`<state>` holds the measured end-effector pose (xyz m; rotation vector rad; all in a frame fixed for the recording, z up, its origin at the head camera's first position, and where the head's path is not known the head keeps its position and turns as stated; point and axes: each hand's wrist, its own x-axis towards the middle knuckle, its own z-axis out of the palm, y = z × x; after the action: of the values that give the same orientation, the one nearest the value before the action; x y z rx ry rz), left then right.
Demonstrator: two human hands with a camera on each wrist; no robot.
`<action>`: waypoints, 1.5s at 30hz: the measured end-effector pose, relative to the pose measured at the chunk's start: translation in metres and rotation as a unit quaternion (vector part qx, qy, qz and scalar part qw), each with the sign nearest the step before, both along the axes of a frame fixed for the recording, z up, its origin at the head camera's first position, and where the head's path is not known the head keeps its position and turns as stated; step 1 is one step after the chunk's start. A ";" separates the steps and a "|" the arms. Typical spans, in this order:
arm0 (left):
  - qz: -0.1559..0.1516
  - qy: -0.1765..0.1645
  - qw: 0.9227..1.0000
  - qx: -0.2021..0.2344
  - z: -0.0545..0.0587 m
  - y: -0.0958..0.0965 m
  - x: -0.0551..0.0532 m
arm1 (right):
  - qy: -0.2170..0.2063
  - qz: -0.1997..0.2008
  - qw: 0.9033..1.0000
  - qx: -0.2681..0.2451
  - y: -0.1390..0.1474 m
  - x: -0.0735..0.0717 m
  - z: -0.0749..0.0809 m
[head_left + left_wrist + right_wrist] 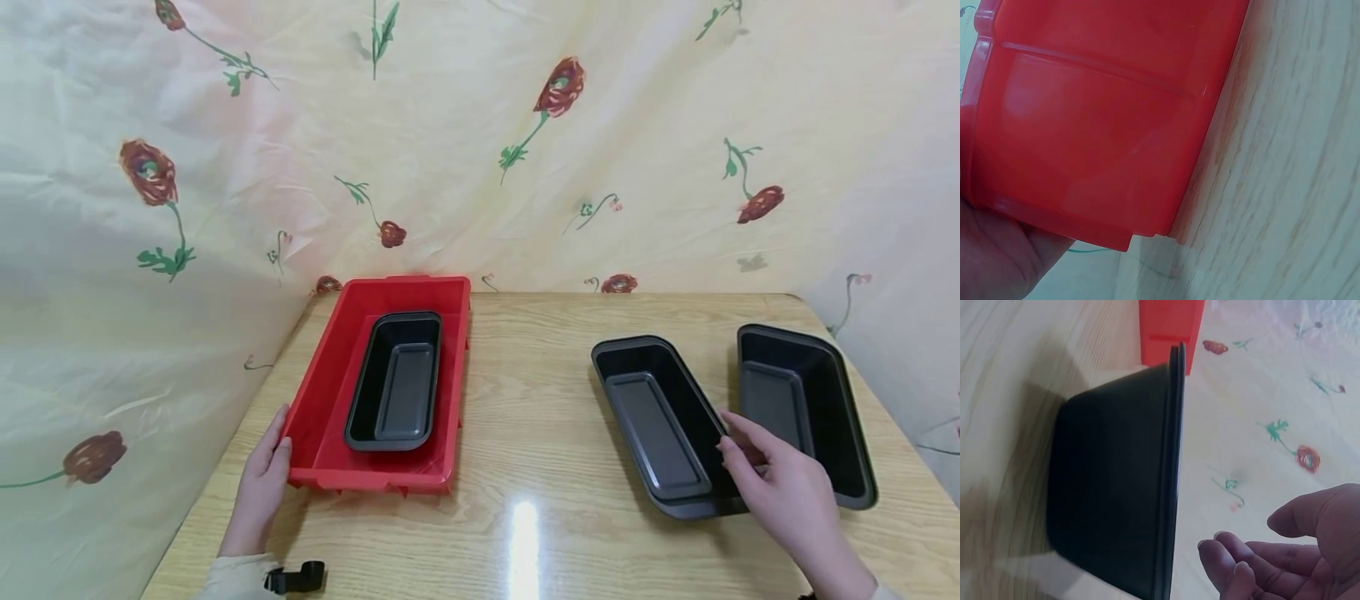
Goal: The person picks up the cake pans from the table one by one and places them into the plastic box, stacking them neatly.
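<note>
My left hand (pixel 262 475) grips the near left corner of a red plastic tray (pixel 318 433), the thumb at its rim. In the left wrist view, the tray's outer wall (pixel 1085 137) fills much of the picture, and most of the fingers are hidden. Inside the tray lies a dark loaf pan (pixel 408 392). My right hand (pixel 787 483) hovers at the right rim of a second loaf pan (pixel 652 425), which sits at a slant. In the right wrist view, its half-bent fingers (pixel 1291 562) stand apart from the pan (pixel 1110 475), with a gap under the thumb.
A third dark loaf pan (pixel 780 400) stands at the right end of the wooden table (pixel 540 400), behind my right hand. A flowered cloth (pixel 450 150) hangs along the back and both sides. Bright light reflects off the table's near middle.
</note>
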<state>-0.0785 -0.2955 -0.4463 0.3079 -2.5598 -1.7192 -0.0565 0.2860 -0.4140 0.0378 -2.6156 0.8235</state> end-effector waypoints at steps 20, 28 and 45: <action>0.005 -0.004 1.000 -0.002 0.001 0.001 0.001 | -0.103 -0.054 0.992 0.056 0.025 0.019 -0.013; 0.007 -0.013 1.000 -0.001 0.001 -0.001 0.003 | -0.106 -0.061 0.990 0.077 0.026 0.019 -0.021; 0.013 -0.025 1.000 0.000 0.001 0.001 0.000 | -0.127 -0.065 0.986 0.083 0.027 0.018 -0.030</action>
<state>-0.0787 -0.2940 -0.4452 0.3857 -2.5792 -1.7234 -0.0386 0.3127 -0.4437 -0.2043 -2.8842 0.5962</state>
